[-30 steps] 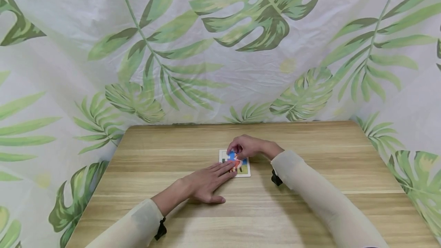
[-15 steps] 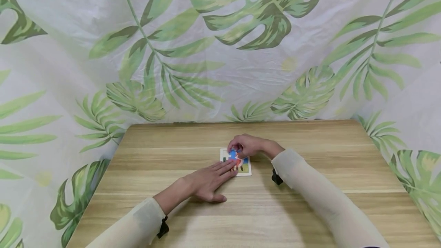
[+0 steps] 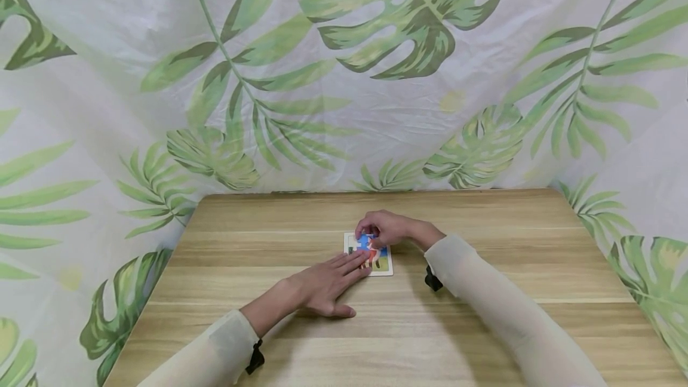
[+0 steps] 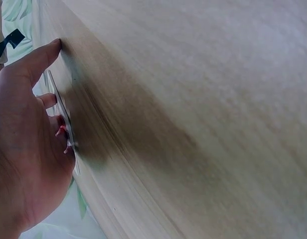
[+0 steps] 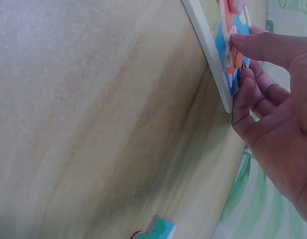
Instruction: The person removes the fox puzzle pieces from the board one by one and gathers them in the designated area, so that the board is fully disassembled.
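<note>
A small jigsaw puzzle board [image 3: 381, 273] with a white border lies on the wooden table, its picture an orange fox against blue and yellow-green. Across its lower left part rest the straight, spread fingers of my left hand [image 3: 325, 285], while the thumb lies on the wood. Over the upper part, my right hand [image 3: 384, 229] pinches a puzzle piece [image 5: 238, 60] with orange, white and blue print between thumb and curled fingers. Whether that piece is fully seated cannot be told. The fingers hide part of the picture. In the left wrist view, the board shows edge-on beyond the left hand [image 4: 34, 144].
A loose green and blue puzzle piece [image 5: 161, 228] lies on the table at the bottom of the right wrist view. The wooden tabletop [image 3: 258, 220] extends around the board. A leaf-patterned cloth [image 3: 322, 106] hangs behind the table's far edge.
Both hands keep nearly the same places on the board. The right fingers still pinch the piece, with barely any visible shift; the head view moves slightly.
</note>
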Demonstrator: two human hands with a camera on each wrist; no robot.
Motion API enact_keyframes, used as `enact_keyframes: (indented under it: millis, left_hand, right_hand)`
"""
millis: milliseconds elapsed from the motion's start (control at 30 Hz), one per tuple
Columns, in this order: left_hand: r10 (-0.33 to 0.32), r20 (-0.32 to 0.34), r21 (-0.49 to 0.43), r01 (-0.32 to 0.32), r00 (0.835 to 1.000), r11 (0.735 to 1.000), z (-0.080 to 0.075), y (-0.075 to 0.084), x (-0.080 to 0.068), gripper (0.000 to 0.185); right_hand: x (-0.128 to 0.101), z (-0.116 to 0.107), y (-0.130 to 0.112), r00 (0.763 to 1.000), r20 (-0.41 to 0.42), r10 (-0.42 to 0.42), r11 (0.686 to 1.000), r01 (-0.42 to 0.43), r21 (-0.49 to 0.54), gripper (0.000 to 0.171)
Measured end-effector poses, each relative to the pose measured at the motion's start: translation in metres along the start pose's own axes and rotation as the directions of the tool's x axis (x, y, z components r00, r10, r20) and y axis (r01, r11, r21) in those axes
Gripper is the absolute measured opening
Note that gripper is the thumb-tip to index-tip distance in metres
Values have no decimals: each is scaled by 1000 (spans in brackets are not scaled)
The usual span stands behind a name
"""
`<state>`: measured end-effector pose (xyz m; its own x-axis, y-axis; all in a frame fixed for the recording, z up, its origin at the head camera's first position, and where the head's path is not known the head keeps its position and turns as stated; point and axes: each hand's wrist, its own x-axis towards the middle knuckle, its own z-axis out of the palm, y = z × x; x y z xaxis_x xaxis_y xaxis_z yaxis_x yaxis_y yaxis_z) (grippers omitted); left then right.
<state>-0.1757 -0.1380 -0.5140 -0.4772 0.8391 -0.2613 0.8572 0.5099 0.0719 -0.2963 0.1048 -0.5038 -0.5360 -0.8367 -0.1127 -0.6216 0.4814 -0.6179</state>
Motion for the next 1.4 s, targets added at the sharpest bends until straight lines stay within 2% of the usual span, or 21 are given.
enact_keyframes:
  millis: [500,867,1067,1400]
  left_hand:
    - [15,-19,-20,-16,1000,1000,3,-2,0,93]
    - [15,-35,-15,-16,999,1000,3,0,0,93]
    - [12,-33,-16,-13,999,1000,3,0,1,92]
    - [7,-25,-29,-7,1000,1000,3,0,0,92]
  right_hand:
    - [-5,7,3,996,-93,9,997,-1,82,35]
    - [-7,9,6,995,-103,19,985,-1,174,30]
    - [-7,10,9,992,-125,1,975,27,219,27]
    - [-10,10,11,985,-160,63,950,-10,312,27]
